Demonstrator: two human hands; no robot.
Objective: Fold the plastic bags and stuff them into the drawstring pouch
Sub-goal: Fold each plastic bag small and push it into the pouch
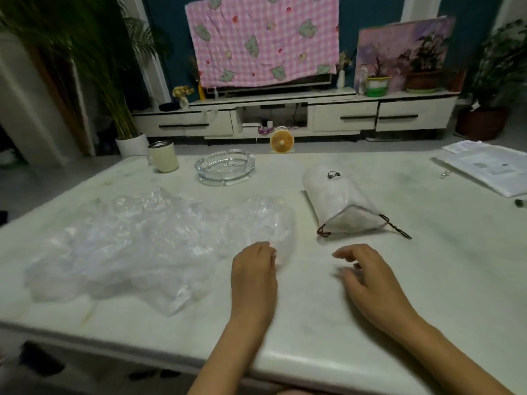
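A heap of crumpled clear plastic bags (142, 246) spreads over the left half of the white table (313, 323). The white drawstring pouch (339, 201) lies to the right of it, its open mouth and dark cord toward me. My left hand (253, 277) rests at the heap's right edge, its fingertips touching the plastic there. Just below the pouch's mouth hovers my right hand (368, 277), fingers loosely spread and holding nothing.
A glass ashtray (225, 166) and a cream mug (163, 156) stand at the table's far side. Papers (490, 166) lie at the far right corner. Beyond the table are a small yellow fan (281, 139) on the floor and a low TV cabinet (285, 115).
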